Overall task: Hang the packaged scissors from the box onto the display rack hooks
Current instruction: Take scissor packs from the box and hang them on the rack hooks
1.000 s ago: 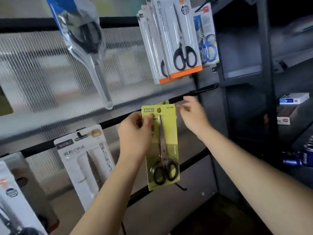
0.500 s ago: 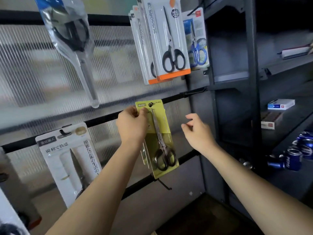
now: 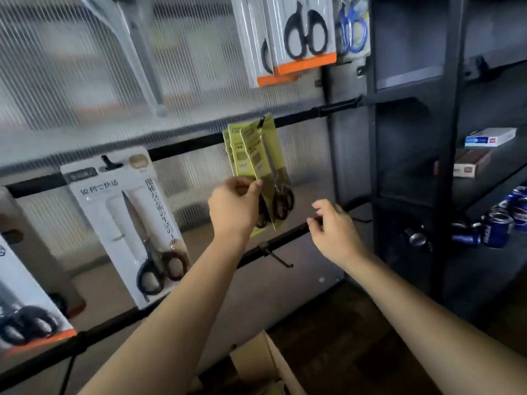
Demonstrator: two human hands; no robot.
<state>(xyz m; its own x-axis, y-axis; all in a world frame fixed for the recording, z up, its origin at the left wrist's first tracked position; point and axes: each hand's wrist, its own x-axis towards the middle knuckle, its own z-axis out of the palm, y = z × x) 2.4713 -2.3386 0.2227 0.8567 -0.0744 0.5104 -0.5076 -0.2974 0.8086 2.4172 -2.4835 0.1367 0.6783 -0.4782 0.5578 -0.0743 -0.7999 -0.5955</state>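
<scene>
The yellow scissors pack (image 3: 263,155) has been hung on the hook (image 3: 261,123). The left hand (image 3: 232,208) was lowered to its edge, and the right hand (image 3: 332,226) was drawn away.

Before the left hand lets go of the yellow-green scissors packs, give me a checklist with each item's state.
1. Yellow-green carded scissors packs on the black hook: ok.
2. Hook fully through every pack's hole: cannot tell.
3. Left hand pinching the packs' edge: ok.
4. Right hand free, off the packs: ok.
5. Packs hanging straight: not ok, tilted.
6. Brown cardboard box below within view: ok.
</scene>
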